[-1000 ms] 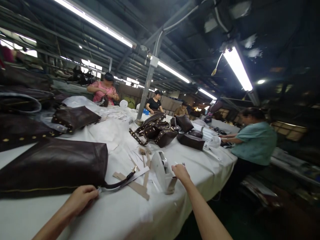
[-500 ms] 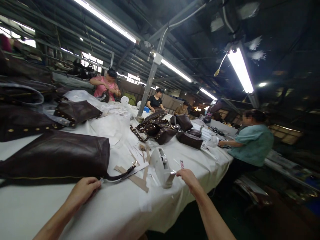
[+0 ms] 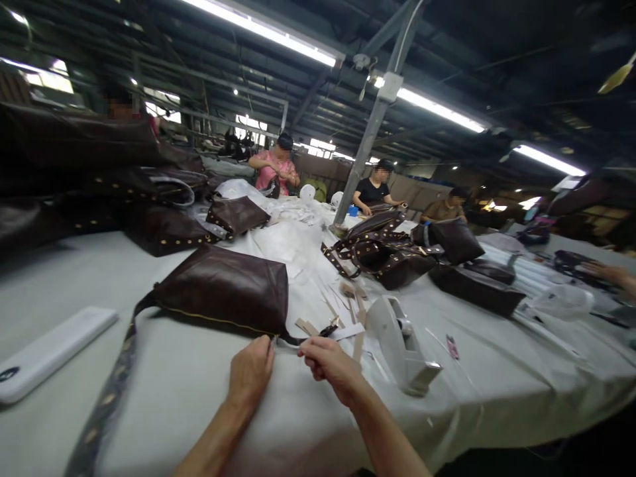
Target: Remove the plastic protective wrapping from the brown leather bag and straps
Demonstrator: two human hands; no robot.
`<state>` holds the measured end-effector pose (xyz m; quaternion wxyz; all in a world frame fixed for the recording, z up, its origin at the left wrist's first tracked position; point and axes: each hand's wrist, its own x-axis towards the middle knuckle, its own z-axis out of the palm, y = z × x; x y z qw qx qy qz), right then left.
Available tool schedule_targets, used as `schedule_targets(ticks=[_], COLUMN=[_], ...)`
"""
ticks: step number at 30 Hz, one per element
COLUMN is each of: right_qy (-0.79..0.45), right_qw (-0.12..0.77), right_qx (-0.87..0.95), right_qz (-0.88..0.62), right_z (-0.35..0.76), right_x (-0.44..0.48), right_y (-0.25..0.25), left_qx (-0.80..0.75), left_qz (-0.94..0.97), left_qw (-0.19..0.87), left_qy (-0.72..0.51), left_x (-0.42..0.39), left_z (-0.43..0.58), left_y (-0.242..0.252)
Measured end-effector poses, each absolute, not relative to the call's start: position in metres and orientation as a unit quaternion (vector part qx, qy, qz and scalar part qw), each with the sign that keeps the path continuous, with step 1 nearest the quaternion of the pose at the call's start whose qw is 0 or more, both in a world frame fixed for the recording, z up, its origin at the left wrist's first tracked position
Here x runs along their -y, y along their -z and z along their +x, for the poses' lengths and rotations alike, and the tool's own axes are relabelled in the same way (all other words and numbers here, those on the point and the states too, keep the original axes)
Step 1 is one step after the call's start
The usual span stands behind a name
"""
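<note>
The brown bag [image 3: 228, 288], smooth and glossy, lies on our pale cloth-covered table [image 3: 169, 404]. From the left we see a flat white slab [image 3: 57, 351], then the bag's long studded strap [image 3: 113, 387]. Our left hand [image 3: 250, 371] curls at the bag's near corner; our right hand [image 3: 330, 366] has fingertips together by a short strap [image 3: 293, 340]; we cannot tell what either clamps. Farther right stands a grey tape dispenser [image 3: 390, 338].

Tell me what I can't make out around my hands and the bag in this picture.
In the head view:
- Right hand: curled fingers hide whatever may be between them.
- Left hand: its own back hides most of its fingers.
- Brown bag: its body hides its far side.
- Studded strap: blurred, cut off by the bottom edge.
- Pink item: too small to identify.
</note>
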<state>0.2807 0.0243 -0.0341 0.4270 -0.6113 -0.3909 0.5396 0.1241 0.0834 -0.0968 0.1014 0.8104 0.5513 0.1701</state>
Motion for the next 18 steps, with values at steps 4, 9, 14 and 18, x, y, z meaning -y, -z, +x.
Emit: schedule_targets(ticks=[4, 9, 14, 18], right_qy=[-0.475, -0.404, -0.297, -0.242], right_qw=[0.359, 0.319, 0.263, 0.229], right_qx=[0.444, 0.468, 0.499, 0.504], right_qz=[-0.669, -0.718, -0.771, -0.796], right_z=[0.253, 0.249, 0.246, 0.240], right_x=[-0.065, -0.078, -0.079, -0.077], right_y=[0.050, 0.067, 0.063, 0.060], left_qx=[-0.536, -0.511, -0.495, -0.490], left_qz=[0.823, 0.834, 0.837, 0.836], left_qw=[0.085, 0.081, 0.078, 0.089], left_qy=[-0.169, -0.189, -0.221, -0.230], left_x=[-0.084, -0.085, -0.086, -0.086], left_z=[0.124, 0.125, 0.124, 0.124], left_y=[0.102, 0.111, 0.117, 0.119])
